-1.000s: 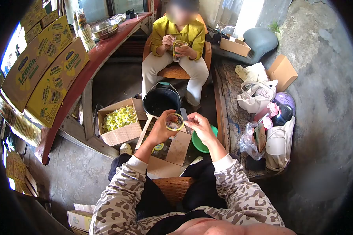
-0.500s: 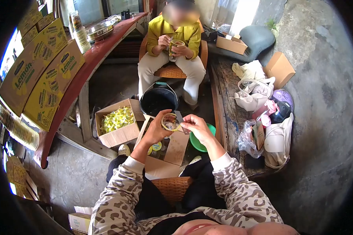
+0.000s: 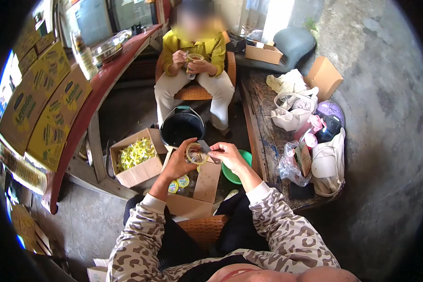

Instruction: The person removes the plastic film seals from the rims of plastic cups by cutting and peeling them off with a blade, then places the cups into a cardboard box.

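My left hand [image 3: 179, 162] is wrapped round a clear plastic cup [image 3: 196, 153] with a yellowish rim, its opening turned toward me. Pinched in my right hand [image 3: 226, 156] is a flat grey blade-like piece [image 3: 207, 149], which lies against the right side of the cup's rim. Below my hands stands an open cardboard box [image 3: 188, 207] holding cups with printed yellow-green lids [image 3: 182, 181]. What is inside the held cup is too small to make out.
A black bucket [image 3: 182, 128] stands beyond my hands, a box of yellow-green pieces [image 3: 135, 155] to its left, a green basin [image 3: 237, 167] to the right. Opposite sits a person [image 3: 195, 56] holding a cup. Bags [image 3: 293, 113] lie on the right bench; lemon cartons [image 3: 56, 113] stand left.
The view has shifted, so most things appear further left. The blade-like piece has tilted from nearly upright to a slant at the cup's rim. Both hands keep their hold.
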`<state>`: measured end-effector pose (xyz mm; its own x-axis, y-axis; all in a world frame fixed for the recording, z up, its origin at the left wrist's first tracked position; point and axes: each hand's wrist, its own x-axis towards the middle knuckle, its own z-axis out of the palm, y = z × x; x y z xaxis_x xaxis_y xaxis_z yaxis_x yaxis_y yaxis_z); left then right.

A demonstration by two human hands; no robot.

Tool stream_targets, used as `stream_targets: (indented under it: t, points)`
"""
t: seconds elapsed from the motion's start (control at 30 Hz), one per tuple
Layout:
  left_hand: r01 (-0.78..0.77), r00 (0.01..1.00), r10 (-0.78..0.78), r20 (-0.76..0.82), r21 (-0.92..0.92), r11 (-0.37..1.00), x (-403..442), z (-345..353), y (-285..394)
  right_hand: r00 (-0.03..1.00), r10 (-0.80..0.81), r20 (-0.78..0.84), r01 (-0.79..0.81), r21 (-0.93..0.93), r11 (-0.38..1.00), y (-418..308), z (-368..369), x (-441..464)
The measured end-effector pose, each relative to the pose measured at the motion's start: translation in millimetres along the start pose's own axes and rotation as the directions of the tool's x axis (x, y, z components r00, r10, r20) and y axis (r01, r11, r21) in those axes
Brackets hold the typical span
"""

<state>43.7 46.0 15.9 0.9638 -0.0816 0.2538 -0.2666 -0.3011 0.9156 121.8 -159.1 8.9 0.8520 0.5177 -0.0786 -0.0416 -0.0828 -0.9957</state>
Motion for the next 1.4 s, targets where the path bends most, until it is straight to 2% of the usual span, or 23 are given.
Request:
stream_targets:
  t: [0.17, 0.23, 0.3, 0.37, 0.43, 0.57, 0.67, 0.73, 0.97, 1.03, 1.1, 1.23, 1.3, 1.33, 1.4]
  points:
    - [-0.024, 1.000, 0.024, 0.003, 0.021, 0.999, -1.6, 4.2, -0.2, 1.000, -0.004, 0.005, 0.004, 0.003, 1.000, 2.0, -1.9, -2.3]
    - [0.004, 1.000, -0.004, -0.008, 0.059, 0.998, -2.8, 3.0, 7.8, 0.996, -0.089, 0.002, 0.089, -0.069, 0.994, 3.2, 0.4, -1.4]
    - [-0.003, 1.000, 0.002, 0.004, 0.076, 0.997, -1.1, 2.3, 8.5, 0.994, -0.109, -0.010, 0.108, -0.061, 0.992, 1.3, 1.7, -0.7]
    - [-0.015, 1.000, 0.015, 0.001, 0.070, 0.997, -0.4, 1.7, 7.4, 1.000, -0.025, -0.011, 0.025, 0.010, 1.000, -5.5, 3.1, -3.0]
    - [-0.022, 1.000, 0.021, 0.017, 0.060, 0.998, 0.3, 2.3, 11.0, 1.000, 0.001, -0.021, -0.001, 0.002, 1.000, -4.3, 2.7, -1.8]
    - [-0.006, 1.000, 0.004, 0.022, 0.086, 0.996, -6.2, 0.4, 13.1, 0.999, -0.022, 0.025, 0.022, 0.013, 1.000, -0.6, 3.7, -1.5]
    - [-0.014, 1.000, 0.014, 0.004, 0.010, 1.000, -10.0, -2.4, 8.6, 0.999, -0.023, 0.026, 0.022, 0.045, 0.999, -0.8, 7.2, -1.7]
    - [0.046, 0.999, -0.047, -0.011, -0.062, 0.997, -13.4, -4.7, 7.3, 0.999, -0.024, 0.024, 0.023, 0.061, 0.998, -1.5, 8.9, -1.9]
    - [0.073, 0.995, -0.076, -0.062, -0.044, 0.996, -18.0, -3.4, 11.9, 1.000, -0.024, 0.017, 0.023, 0.032, 0.999, -4.2, 8.9, -3.2]
    - [0.099, 0.995, -0.099, -0.003, -0.009, 0.995, -16.0, -6.3, 3.9, 0.999, -0.031, 0.006, 0.031, 0.027, 0.999, 0.8, 7.1, -0.8]
    - [0.064, 0.998, -0.065, -0.016, -0.042, 0.997, -12.2, -5.8, -0.5, 0.993, -0.121, 0.012, 0.122, -0.016, 0.992, 7.6, 7.3, 2.6]
    - [0.055, 0.997, -0.061, -0.044, -0.129, 0.990, -6.6, -6.6, -12.4, 0.990, -0.131, -0.051, 0.127, -0.078, 0.989, 11.7, 5.5, 5.7]
    - [0.099, 0.992, -0.115, -0.056, -0.235, 0.967, -8.3, -6.0, -14.2, 0.987, -0.148, -0.069, 0.137, -0.140, 0.981, 7.6, 5.2, 4.0]
    - [0.123, 0.989, -0.132, -0.067, -0.131, 0.984, -9.1, -7.6, -10.2, 0.970, -0.225, -0.089, 0.202, -0.218, 0.955, 1.9, 5.4, 1.3]
    - [0.118, 0.987, -0.131, -0.096, -0.131, 0.984, -9.9, -5.1, -4.7, 0.927, -0.356, -0.118, 0.309, -0.297, 0.903, 3.0, 5.8, 1.0]
